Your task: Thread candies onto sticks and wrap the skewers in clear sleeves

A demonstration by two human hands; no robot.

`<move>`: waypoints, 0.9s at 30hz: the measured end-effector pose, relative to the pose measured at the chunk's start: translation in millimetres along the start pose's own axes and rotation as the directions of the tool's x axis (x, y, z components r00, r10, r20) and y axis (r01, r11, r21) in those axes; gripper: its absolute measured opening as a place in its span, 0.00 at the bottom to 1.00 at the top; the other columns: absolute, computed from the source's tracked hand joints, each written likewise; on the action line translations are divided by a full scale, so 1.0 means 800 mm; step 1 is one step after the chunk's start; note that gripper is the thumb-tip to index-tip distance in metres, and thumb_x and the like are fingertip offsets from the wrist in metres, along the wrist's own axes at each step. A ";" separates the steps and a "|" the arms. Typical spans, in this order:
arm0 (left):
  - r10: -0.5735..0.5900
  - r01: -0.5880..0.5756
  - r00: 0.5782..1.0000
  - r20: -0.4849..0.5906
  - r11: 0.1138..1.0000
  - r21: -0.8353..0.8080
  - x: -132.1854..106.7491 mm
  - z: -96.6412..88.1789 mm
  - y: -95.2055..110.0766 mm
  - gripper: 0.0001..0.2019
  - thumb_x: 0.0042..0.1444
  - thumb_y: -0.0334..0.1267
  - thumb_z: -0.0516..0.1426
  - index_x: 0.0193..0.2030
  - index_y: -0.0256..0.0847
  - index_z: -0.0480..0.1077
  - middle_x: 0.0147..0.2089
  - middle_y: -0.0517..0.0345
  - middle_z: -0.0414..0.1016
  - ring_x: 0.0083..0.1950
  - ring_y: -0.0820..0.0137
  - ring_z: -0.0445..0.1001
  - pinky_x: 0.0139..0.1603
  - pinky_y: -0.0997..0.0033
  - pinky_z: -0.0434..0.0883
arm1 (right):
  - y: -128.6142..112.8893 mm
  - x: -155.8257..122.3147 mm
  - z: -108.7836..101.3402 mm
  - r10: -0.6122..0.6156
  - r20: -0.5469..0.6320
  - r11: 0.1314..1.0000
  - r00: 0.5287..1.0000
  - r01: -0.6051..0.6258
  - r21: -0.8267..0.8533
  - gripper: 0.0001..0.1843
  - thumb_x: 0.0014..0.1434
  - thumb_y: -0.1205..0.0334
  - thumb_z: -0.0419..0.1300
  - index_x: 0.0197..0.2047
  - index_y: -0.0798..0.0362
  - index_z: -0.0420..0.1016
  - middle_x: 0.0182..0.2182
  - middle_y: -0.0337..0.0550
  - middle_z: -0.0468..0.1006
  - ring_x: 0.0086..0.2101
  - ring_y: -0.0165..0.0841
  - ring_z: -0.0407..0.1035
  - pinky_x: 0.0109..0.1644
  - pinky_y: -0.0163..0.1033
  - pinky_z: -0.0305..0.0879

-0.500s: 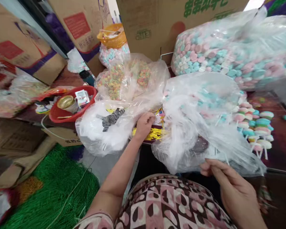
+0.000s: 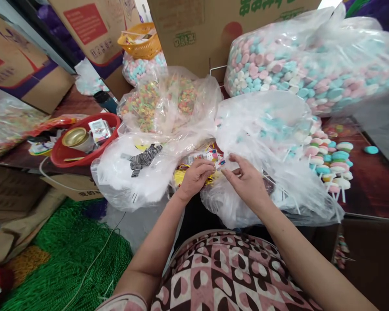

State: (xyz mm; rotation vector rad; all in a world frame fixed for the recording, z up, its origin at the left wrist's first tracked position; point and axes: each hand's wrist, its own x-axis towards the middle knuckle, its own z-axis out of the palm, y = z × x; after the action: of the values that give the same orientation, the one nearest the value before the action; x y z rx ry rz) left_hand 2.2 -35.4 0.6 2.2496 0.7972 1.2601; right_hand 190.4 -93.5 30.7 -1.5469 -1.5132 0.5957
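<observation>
Over the table's front edge, my left hand (image 2: 197, 176) is closed in a pinch, and what its fingertips hold is too small to make out. Facing it, my right hand (image 2: 246, 181) has its thumb and forefinger apart, close to a small printed plastic wrapper (image 2: 218, 159) with red and blue marks. Yellow twist ties (image 2: 179, 177) lie under and beside my left hand, partly hidden by it. Just right of the ties, a crumpled clear plastic bag (image 2: 243, 129) lies behind and beneath my right hand. Marshmallow sticks (image 2: 340, 162) are stacked at its right side.
A big bag of pastel marshmallows (image 2: 278, 65) stands at the back right. Behind my left hand sits a bag of colourful ring candies (image 2: 149, 103). A white bag (image 2: 116, 172) holds dark striped strips (image 2: 145, 157). Further left is a red basket (image 2: 60, 160). Cardboard boxes (image 2: 194, 56) stand behind.
My right hand has moved from the lower right up and left, beside my left hand. My left hand stays near the yellow ties. The whole view has shifted slightly.
</observation>
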 end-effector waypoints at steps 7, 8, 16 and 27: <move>-0.068 0.068 0.998 -0.015 0.998 -0.004 -0.008 -0.005 0.002 0.10 0.66 0.41 0.55 0.39 0.41 0.76 0.42 0.52 0.80 0.45 0.69 0.78 0.50 0.64 0.73 | 0.009 -0.002 -0.003 0.022 0.062 0.997 0.998 -0.027 0.079 0.26 0.58 0.47 0.63 0.54 0.53 0.77 0.52 0.54 0.78 0.39 0.39 0.77 0.37 0.42 0.73; -0.061 0.061 0.998 -0.007 0.998 0.010 -0.008 -0.003 0.001 0.10 0.66 0.41 0.55 0.39 0.41 0.76 0.42 0.52 0.80 0.45 0.69 0.77 0.50 0.64 0.73 | 0.006 -0.004 -0.003 0.040 0.059 0.997 0.997 -0.043 0.058 0.21 0.59 0.48 0.62 0.49 0.53 0.80 0.47 0.52 0.81 0.37 0.38 0.76 0.37 0.41 0.72; -0.208 0.151 0.963 0.171 0.944 0.294 -0.002 0.010 -0.008 0.08 0.64 0.36 0.56 0.37 0.40 0.77 0.42 0.51 0.79 0.47 0.64 0.76 0.54 0.60 0.71 | -0.017 -0.022 -0.017 0.085 -0.095 0.989 0.992 -0.073 0.128 0.11 0.58 0.54 0.61 0.30 0.52 0.77 0.25 0.39 0.77 0.28 0.32 0.70 0.33 0.38 0.65; -0.536 0.599 0.790 0.298 0.573 -0.559 0.031 0.005 0.086 0.30 0.62 0.64 0.48 0.55 0.42 0.72 0.50 0.49 0.78 0.51 0.61 0.76 0.50 0.62 0.71 | -0.022 -0.054 -0.090 0.371 0.017 0.675 0.929 -0.282 0.682 0.14 0.46 0.53 0.73 0.28 0.50 0.74 0.23 0.36 0.76 0.22 0.27 0.68 0.26 0.32 0.66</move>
State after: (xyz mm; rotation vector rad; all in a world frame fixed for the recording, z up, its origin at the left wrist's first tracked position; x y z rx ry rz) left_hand 34.1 -69.9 56.1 1.3228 0.8120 0.8954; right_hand 233.7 -155.3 72.4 -1.2290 -0.7618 1.1001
